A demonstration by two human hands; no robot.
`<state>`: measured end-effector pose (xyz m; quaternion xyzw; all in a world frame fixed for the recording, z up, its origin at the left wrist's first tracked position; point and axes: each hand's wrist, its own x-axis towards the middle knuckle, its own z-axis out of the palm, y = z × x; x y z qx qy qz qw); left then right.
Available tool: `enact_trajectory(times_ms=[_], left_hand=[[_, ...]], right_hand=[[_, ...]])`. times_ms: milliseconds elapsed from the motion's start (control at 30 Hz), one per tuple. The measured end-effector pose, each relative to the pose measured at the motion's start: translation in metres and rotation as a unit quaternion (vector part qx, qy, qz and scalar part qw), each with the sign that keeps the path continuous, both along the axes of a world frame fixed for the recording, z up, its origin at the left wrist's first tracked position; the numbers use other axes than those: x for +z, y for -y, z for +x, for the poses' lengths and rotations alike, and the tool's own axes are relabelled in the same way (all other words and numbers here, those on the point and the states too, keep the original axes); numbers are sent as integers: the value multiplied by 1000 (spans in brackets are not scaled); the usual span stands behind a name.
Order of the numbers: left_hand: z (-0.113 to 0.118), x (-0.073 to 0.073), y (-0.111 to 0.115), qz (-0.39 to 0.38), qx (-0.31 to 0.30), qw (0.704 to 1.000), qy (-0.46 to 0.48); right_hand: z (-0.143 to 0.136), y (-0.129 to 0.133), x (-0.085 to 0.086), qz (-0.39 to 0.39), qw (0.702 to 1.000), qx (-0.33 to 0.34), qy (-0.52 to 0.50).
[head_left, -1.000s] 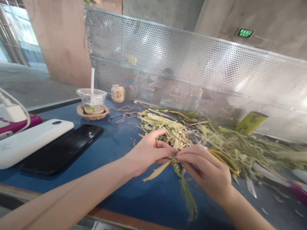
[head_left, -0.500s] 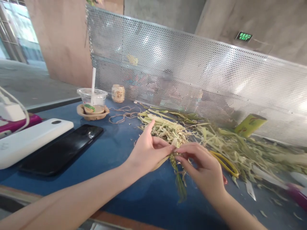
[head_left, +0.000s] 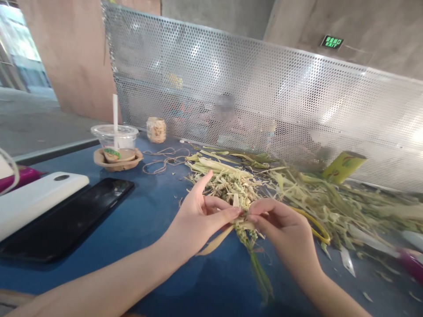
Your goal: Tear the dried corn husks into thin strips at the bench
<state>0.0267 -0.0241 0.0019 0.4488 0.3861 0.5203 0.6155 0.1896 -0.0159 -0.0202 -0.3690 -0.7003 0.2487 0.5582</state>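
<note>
Near the middle, my left hand (head_left: pixel 201 215) pinches a green braided plant strand (head_left: pixel 246 233) between thumb and fingers, its index finger pointing up. My right hand (head_left: pixel 284 224) is closed on the same strand, its fingertips close to the left ones. The strand's green tail hangs toward the front of the table, and a pale leaf strip (head_left: pixel 216 242) sticks out below my left hand. Just behind the hands lies a heap of pale shredded husks (head_left: pixel 228 182). What exactly sits between the fingertips is too small to tell.
A black phone (head_left: pixel 69 215), a white device (head_left: pixel 39 198) and a lidded cup (head_left: pixel 117 141) with a straw stand left on the blue table (head_left: pixel 145 207). Thin string (head_left: pixel 163 165) and a small jar (head_left: pixel 156 130) lie behind. Rightward are leaves (head_left: pixel 330 202), a yellow loop (head_left: pixel 313 224), scissors-like blades (head_left: pixel 347 260), and a perforated screen (head_left: pixel 198 79).
The view has shifted slightly, moving the phone and cup leftward. My right hand has moved a little right from the left fingertips, and the strand's tail now slants further right.
</note>
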Motion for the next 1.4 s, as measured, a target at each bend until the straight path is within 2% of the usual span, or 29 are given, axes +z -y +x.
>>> enact_trajectory(times_ms=[133,267,433,667,767,833,900,967,1000,1100,1233,1400], left_hand=[[2,3,4,-28,-15,999,10],[2,3,6,-39,-50,998,9],[1,1,2,-46,-87,995,-10],[2,-2,1,-33,-57,997,-44],[2,-5,0,-29,-70,996,-38],[2,-5,-1,-28,-68,997,-27],[2,-5,-2,-25,-48,998,-16],[2,-4,-3,-15,-28,999,-16],[2,-4,-2,-10,-19,999,-27],[3,-6,1,31,10,996,-83],[3,-12,5,105,49,984,-133],[2,-15,4,115,43,979,-161]], right_hand=[[3,3,1,22,1000,6,12],[5,6,5,77,996,26,45],[8,5,9,76,994,-11,80],[4,8,8,23,997,15,66],[2,10,6,29,998,11,59],[3,12,6,66,996,-15,55],[4,15,8,149,983,-53,98],[4,18,10,235,949,-79,194],[3,19,11,255,932,-85,244],[0,18,11,241,904,-107,338],[-3,16,7,200,890,-92,399],[-4,18,7,182,884,-70,425]])
